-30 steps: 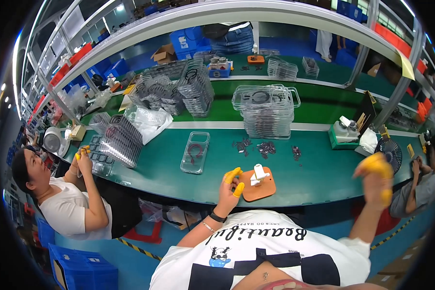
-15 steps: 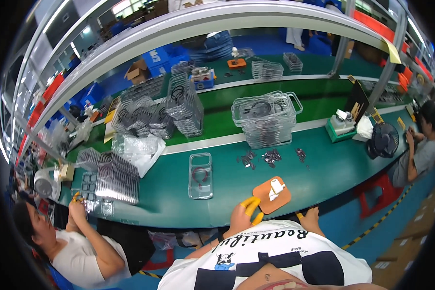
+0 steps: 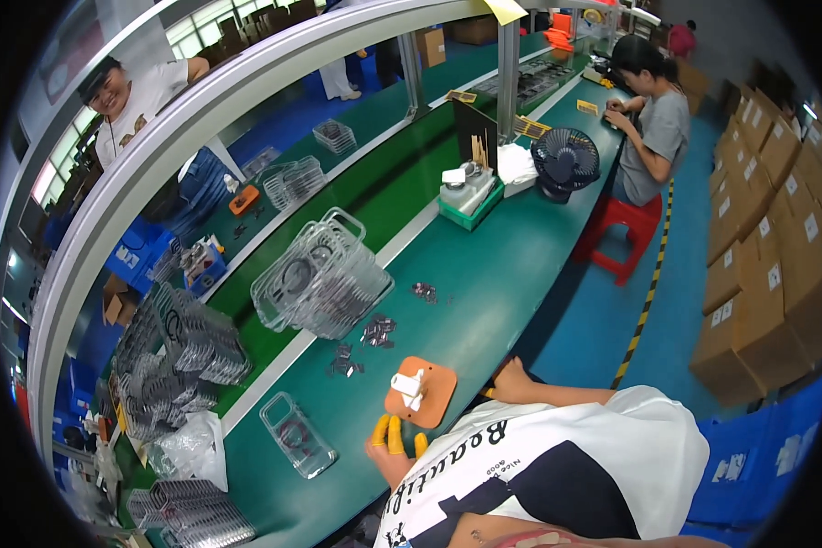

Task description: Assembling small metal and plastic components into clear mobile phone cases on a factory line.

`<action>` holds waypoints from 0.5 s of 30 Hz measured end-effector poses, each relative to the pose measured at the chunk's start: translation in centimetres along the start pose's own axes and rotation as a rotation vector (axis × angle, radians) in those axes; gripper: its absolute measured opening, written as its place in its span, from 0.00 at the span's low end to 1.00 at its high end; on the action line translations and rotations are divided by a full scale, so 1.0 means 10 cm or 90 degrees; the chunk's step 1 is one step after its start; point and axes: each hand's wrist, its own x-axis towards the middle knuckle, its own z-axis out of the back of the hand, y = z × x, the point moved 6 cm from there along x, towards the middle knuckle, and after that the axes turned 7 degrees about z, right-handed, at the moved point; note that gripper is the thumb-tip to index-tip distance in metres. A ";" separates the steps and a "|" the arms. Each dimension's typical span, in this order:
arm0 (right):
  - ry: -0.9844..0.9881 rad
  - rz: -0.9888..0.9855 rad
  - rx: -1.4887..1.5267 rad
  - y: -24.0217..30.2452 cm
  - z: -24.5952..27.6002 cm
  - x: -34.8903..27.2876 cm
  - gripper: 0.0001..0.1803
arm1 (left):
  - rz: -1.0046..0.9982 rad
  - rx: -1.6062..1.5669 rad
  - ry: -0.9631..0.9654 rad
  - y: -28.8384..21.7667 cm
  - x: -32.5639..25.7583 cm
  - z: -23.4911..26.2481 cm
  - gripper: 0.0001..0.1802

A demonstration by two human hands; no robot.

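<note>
My left hand (image 3: 391, 451), with yellow finger cots, is at the bench's near edge. Its fingers are stretched out and apart, with nothing visible in them. Just beyond its fingertips lies an orange square board (image 3: 437, 395) bearing a small white fixture (image 3: 409, 390). My right hand (image 3: 515, 384) rests at the bench edge, right of the board. One yellow-covered fingertip shows there; its other fingers are mostly hidden. Left of the board lies a clear phone-case-shaped plastic piece (image 3: 294, 437) with a dark loop in it. Small dark pieces (image 3: 378, 331) form several loose piles beyond.
A stack of clear plastic cases (image 3: 324, 283) stands at the back, with more stacks (image 3: 192, 342) at left. A green tray of bottles (image 3: 470, 196) and a black fan (image 3: 566, 160) are farther right. One co-worker (image 3: 653, 128) sits beyond the fan; cartons (image 3: 767, 274) are piled at right.
My view has swung to the right, bringing the cartons into sight and moving the co-worker at left out of it. Both hands stay near the orange board.
</note>
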 end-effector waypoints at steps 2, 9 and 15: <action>-0.025 0.160 0.116 0.07 0.03 0.22 0.29 | 0.014 0.033 -0.023 0.02 0.03 -0.01 0.30; 0.113 0.261 0.181 -0.49 -0.02 0.92 0.29 | 0.177 0.107 -0.085 0.12 0.05 -0.06 0.23; 0.303 0.378 0.274 -0.48 -0.36 1.10 0.28 | 0.222 0.204 -0.079 -0.01 0.17 -0.04 0.25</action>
